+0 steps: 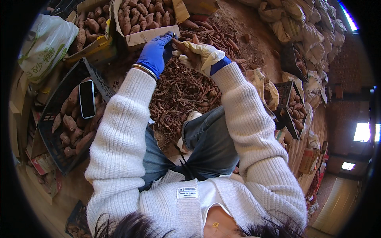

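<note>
My left hand [156, 54], in a blue glove, is closed with its fingertips against something small and dark that I cannot make out. Beside it, my right hand [206, 57] wears a torn, pale glove over a blue one and grips a reddish-brown sweet potato [183, 47], mostly hidden by the fingers. The two hands nearly meet in front of a cardboard box [152, 35] full of sweet potatoes. Under them spreads a heap of thin trimmed roots [178, 91], reaching down between my legs.
A black plastic crate [53, 119] on the left holds sweet potatoes with a phone [87, 99] lying on top. Behind it stand a white plastic bag [45, 45] and another box of sweet potatoes [92, 25]. At right are a smaller crate [286, 113] and stacked filled sacks [305, 33].
</note>
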Tool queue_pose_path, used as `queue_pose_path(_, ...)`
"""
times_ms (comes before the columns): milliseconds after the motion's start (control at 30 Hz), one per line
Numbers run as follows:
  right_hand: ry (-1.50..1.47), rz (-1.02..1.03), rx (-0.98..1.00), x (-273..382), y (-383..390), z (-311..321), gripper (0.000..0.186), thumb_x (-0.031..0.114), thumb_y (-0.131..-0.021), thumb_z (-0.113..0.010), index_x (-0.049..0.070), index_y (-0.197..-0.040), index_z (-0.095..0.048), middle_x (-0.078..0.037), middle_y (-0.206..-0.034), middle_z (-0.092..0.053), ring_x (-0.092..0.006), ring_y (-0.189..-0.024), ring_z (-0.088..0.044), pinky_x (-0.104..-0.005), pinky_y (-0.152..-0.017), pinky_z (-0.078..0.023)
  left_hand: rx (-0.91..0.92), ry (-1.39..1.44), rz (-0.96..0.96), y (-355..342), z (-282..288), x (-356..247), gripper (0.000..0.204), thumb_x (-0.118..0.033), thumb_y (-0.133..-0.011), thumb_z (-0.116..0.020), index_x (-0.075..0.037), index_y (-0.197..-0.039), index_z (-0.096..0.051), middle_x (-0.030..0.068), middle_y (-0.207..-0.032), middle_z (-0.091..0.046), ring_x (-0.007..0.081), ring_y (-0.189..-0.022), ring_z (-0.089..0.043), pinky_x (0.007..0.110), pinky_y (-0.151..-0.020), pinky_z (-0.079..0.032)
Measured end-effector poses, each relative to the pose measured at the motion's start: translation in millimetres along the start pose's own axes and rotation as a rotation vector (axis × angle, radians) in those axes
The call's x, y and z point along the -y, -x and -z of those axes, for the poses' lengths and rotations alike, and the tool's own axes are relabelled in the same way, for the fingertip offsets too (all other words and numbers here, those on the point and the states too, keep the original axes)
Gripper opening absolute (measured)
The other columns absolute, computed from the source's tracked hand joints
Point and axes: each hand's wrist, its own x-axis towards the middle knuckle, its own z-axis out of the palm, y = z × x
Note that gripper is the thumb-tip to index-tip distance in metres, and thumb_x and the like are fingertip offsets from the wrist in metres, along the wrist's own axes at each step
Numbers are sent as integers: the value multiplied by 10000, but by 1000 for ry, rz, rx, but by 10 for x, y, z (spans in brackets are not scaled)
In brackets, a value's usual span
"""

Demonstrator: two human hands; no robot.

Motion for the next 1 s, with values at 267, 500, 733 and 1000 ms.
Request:
queue_pose_path(267,-113,136,-113,-40,32,-237,341,148,-884,-572,27,-1194,-494,-167,-959,-625,-286,-870,-642,-389,-799,-567,-103,-216,-274,-9,-3,-66,189,-193,-855,-630,-44,-966,-665,34,-855,-651,102,-737,-589,214,-677,-482)
queue_pose_path(500,-365,397,-245,137,-19,-108,341,107,-898,-536,-24,-1208,-479,-199,-982,-629,-307,-914,-632,-409,-811,-562,13,-423,-45,75,-75,13,166,-158,-875,-592,-44,-983,-647,32,-853,-660,114,-702,-615,222,-657,-508)
queue_pose_path(733,-95,443,-296,146,-25,-66,280,134,-886,-588,-26,-1109,-535,-178,-979,-639,-233,-812,-647,-269,-727,-546,189,-701,9,83,-206,279,271,-220,-834,-678,-4,-991,-632,38,-812,-644,98,-677,-597,225,-636,-505)
queue_pose_path(1000,142,469,-245,114,-54,-56,313,219,-896,-567,15,-1132,-536,-161,-893,-661,-268,-797,-653,-318,-719,-545,160,-657,-56,61,-165,297,237,-163,-830,-677,19,-978,-643,64,-806,-657,104,-686,-601,217,-625,-498)
